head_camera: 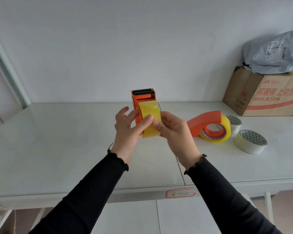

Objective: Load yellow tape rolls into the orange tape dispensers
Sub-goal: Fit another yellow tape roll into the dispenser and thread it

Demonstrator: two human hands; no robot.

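I hold an orange tape dispenser [143, 98] upright above the middle of the white table [57, 132], its black toothed blade at the top. A yellow tape roll [150, 110] sits in it. My left hand [128, 127] grips the dispenser's left side, thumb pressed on the tape's face. My right hand [173, 130] holds the roll from the right, thumb also on the tape. To the right, a second orange dispenser [204, 120] lies on the table with a yellow roll [216, 132] in it.
Two silver-white tape rolls, one at the front [249, 141] and one behind [234, 123], lie right of the second dispenser. A cardboard box [264, 95] with a grey plastic bag [276, 53] on top stands at the back right against the wall. A red-bordered label [180, 193] is stuck on the table's front edge.
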